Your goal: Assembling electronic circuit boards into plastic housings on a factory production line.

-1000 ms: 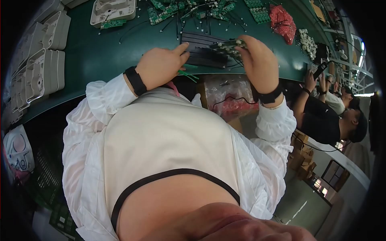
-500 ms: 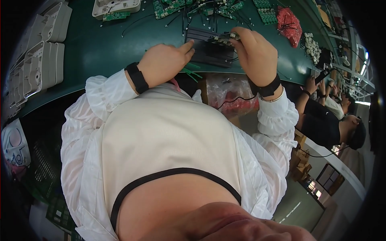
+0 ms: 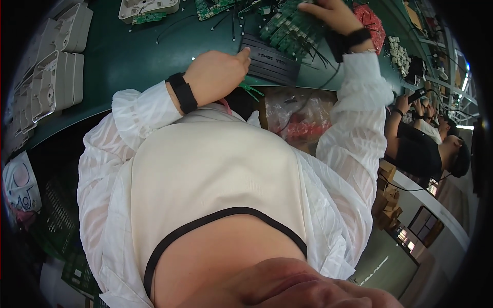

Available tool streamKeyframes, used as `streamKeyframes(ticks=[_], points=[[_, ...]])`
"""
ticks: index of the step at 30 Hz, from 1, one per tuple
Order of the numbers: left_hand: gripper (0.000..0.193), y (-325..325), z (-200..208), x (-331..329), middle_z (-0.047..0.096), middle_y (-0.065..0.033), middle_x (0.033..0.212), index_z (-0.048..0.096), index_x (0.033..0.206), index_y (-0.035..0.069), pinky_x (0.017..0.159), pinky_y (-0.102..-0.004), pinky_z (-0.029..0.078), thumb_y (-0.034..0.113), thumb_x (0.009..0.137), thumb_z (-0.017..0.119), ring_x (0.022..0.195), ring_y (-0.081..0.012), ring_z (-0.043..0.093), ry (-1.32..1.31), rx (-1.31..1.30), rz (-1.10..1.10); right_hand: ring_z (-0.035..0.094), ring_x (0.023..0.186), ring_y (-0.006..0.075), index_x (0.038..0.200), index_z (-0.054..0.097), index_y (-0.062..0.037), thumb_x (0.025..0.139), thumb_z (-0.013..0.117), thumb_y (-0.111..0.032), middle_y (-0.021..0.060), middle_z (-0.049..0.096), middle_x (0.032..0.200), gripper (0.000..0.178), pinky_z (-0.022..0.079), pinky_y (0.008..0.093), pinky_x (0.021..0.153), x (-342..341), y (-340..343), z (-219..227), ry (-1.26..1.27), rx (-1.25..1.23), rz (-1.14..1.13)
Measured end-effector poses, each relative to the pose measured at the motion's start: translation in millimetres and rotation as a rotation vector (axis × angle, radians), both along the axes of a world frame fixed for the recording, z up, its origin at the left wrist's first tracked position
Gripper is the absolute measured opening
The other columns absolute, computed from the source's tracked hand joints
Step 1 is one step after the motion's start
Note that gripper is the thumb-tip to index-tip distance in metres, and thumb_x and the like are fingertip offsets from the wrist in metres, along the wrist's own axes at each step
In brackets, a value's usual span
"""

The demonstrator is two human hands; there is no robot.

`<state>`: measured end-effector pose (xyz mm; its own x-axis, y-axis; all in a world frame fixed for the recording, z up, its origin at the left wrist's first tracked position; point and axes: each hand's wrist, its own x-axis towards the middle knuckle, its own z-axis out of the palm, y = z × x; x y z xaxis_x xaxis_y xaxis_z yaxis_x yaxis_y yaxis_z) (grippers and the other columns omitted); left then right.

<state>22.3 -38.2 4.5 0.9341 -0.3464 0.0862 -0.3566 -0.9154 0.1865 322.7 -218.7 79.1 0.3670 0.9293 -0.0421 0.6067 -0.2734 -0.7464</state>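
My left hand [image 3: 218,74] is closed at the left edge of a black grooved plate [image 3: 267,72], its fingertips on that edge. The plate lies near the table's front edge. Farther up and to the right, my right hand [image 3: 336,15] pinches the edge of green circuit boards [image 3: 290,31] with black wires hanging off them. These boards are blurred and hang over the far part of the plate. How many the hand grips I cannot tell. Both wrists wear black bands.
White plastic housings [image 3: 56,87] are stacked on the left, and another housing [image 3: 149,9] stands at the back. More circuit boards [image 3: 213,7] lie behind the plate. A red bag [image 3: 371,28] and small white connectors [image 3: 398,56] are at the right. Co-workers sit along the table farther right.
My right hand has moved up and right from above the plate; it held a small board, now larger green boards are at its fingers. The plate has tilted slightly and is more exposed.
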Motion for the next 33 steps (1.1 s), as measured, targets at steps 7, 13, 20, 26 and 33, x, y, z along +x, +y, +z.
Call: streamKeyframes(ticks=[7,13,20,26,33], points=[[0.041,22.0,12.0,25.8,0.066,-0.0118,0.135,0.071,0.119,0.004,0.074,-0.0352,0.059,0.024,0.085,0.08,0.084,-0.021,0.074,-0.147,-0.596,0.002,0.065,0.095,0.0194,0.112,0.063,-0.0043,0.098,0.069,-0.015,0.0053,0.066,0.1,0.018,0.05,0.0346,0.08,-21.4,-103.1,46.9,0.259,0.239,-0.489],[0.046,4.6,34.5,39.4,0.071,-0.0065,0.121,0.068,0.123,0.003,0.074,-0.0315,0.056,0.03,0.089,0.083,0.082,-0.0125,0.07,0.178,-1.289,0.246,0.063,0.123,0.0254,0.137,0.056,0.0026,0.1,0.06,-0.006,0.0131,0.068,0.132,0.038,0.044,0.0419,0.113,-106.0,-81.6,-2.2,1.193,0.622,-0.552],[0.056,-8.1,24.3,49.4,0.071,-0.0084,0.111,0.058,0.137,0.003,0.079,-0.0259,0.054,0.012,0.088,0.084,0.09,-0.0104,0.064,0.078,-1.826,0.351,0.055,0.134,0.0281,0.149,0.042,0.0027,0.099,0.064,-0.011,0.0157,0.057,0.145,0.056,0.039,0.0456,0.117,-186.2,-46.6,-39.0,1.109,0.642,-0.532],[0.052,24.1,22.8,46.1,0.071,-0.0065,0.111,0.062,0.133,0.0,0.083,-0.0268,0.054,0.008,0.086,0.084,0.095,-0.0113,0.064,0.17,-1.561,0.217,0.054,0.135,0.0266,0.155,0.034,0.0,0.099,0.067,-0.021,0.0148,0.054,0.147,0.068,0.039,0.0442,0.117,-173.0,-59.1,-38.0,1.271,0.639,-0.235],[0.047,16.8,29.2,32.3,0.074,-0.0073,0.108,0.067,0.127,0.002,0.084,-0.0298,0.055,0.007,0.084,0.083,0.096,-0.0135,0.068,0.18,-1.252,0.118,0.059,0.123,0.0196,0.152,0.041,-0.0015,0.101,0.067,-0.027,0.0118,0.06,0.138,0.063,0.046,0.0342,0.105,-150.5,-49.8,-19.1,0.997,0.348,-0.373]])
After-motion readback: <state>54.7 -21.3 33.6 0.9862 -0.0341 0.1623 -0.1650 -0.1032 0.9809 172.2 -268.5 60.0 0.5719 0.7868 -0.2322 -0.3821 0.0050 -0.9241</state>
